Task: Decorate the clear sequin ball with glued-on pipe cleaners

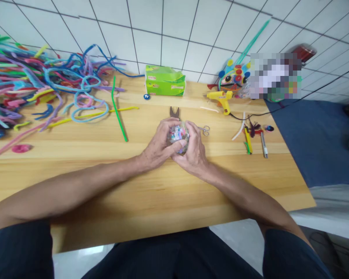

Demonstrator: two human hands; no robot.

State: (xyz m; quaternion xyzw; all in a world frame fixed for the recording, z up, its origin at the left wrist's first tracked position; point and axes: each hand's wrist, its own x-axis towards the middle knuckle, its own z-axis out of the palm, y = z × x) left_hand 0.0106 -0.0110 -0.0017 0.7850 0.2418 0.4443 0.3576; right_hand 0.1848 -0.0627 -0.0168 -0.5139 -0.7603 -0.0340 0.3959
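Container [178,132], clear-looking with colourful bits, is cupped between our left hand [160,144] and right hand [196,150] at the table's [151,190] middle; can't tell if resting. We should squeeze evenly, lightly, knuckles clear of pliers [175,112] and scissors [206,131].

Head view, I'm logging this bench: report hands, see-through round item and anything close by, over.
Left hand and right hand wrapped around the see-through round item. Colourful bits showing between them. Pliers just beyond the hands; scissors beside right hand.
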